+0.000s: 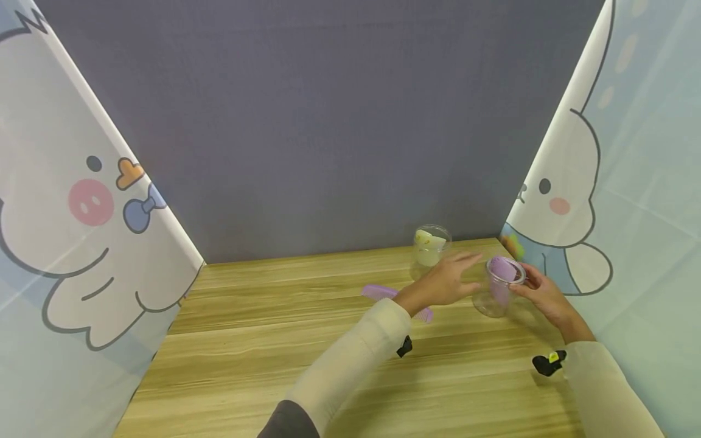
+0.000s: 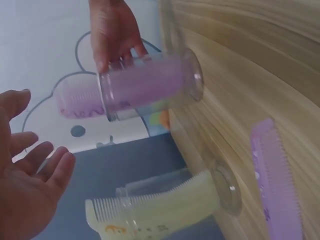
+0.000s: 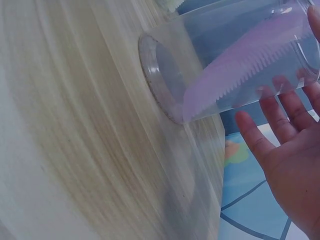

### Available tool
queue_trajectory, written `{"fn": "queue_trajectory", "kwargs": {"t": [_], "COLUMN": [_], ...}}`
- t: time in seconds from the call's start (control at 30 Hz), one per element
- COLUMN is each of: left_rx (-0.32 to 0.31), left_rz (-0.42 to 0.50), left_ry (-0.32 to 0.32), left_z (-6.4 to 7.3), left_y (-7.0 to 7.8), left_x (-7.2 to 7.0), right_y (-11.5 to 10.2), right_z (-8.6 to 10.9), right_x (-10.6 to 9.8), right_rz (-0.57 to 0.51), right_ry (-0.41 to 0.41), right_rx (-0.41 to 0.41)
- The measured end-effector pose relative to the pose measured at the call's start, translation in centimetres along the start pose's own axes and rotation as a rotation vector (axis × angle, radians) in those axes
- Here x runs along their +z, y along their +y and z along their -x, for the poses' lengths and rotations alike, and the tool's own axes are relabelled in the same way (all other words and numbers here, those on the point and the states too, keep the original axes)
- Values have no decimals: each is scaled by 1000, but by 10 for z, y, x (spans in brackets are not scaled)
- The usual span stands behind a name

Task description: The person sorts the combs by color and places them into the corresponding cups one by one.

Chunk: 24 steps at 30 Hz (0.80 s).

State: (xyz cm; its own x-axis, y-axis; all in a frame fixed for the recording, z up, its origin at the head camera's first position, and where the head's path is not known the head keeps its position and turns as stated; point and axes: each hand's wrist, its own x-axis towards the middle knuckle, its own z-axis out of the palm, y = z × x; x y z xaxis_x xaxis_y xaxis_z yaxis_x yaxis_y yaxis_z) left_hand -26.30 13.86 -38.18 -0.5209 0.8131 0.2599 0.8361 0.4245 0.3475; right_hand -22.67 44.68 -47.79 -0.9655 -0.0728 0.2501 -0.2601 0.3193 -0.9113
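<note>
At the right, a clear cup [image 1: 485, 302] stands upright on the table with a purple comb [image 1: 502, 269] inside, its end sticking out above the rim. My right hand [image 1: 543, 296] grips this cup near the rim, thumb in front and fingers around the far side. Just left of the cup is my left hand [image 1: 445, 281], fingers extended and apart from it, holding nothing; the left wrist view shows its empty palm [image 2: 30, 195]. Another purple comb [image 1: 380, 292] lies on the table, partly hidden under my left forearm.
A second clear cup [image 1: 442, 230] holding a pale yellow comb [image 1: 429, 248] stands at the back of the wooden table [image 1: 246, 340], close to the grey back panel [image 1: 339, 134]. Cartoon-printed cloth [image 1: 652, 255] hangs close by on the right, with a matching one on the left.
</note>
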Motion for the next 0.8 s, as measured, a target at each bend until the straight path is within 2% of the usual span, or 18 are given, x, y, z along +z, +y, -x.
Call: {"fn": "queue_trajectory", "kwargs": {"t": [0.17, 0.5, 0.67, 0.8], "left_rx": [-24, -94, -119, -159], "left_rz": [-40, 19, 96, 105], "left_ry": [-47, -116, -95, -87], "left_z": [11, 37, 49, 57], "left_y": [-14, -42, -60, -70], "left_x": [1, -2, -2, -2], "right_y": [-2, -4, -6, -7], "right_z": [1, 3, 3, 3], "right_x": [1, 2, 2, 3], "right_rz": [10, 57, 105, 132], "right_ry": [14, 18, 17, 21], "right_rx": [6, 9, 25, 24]}}
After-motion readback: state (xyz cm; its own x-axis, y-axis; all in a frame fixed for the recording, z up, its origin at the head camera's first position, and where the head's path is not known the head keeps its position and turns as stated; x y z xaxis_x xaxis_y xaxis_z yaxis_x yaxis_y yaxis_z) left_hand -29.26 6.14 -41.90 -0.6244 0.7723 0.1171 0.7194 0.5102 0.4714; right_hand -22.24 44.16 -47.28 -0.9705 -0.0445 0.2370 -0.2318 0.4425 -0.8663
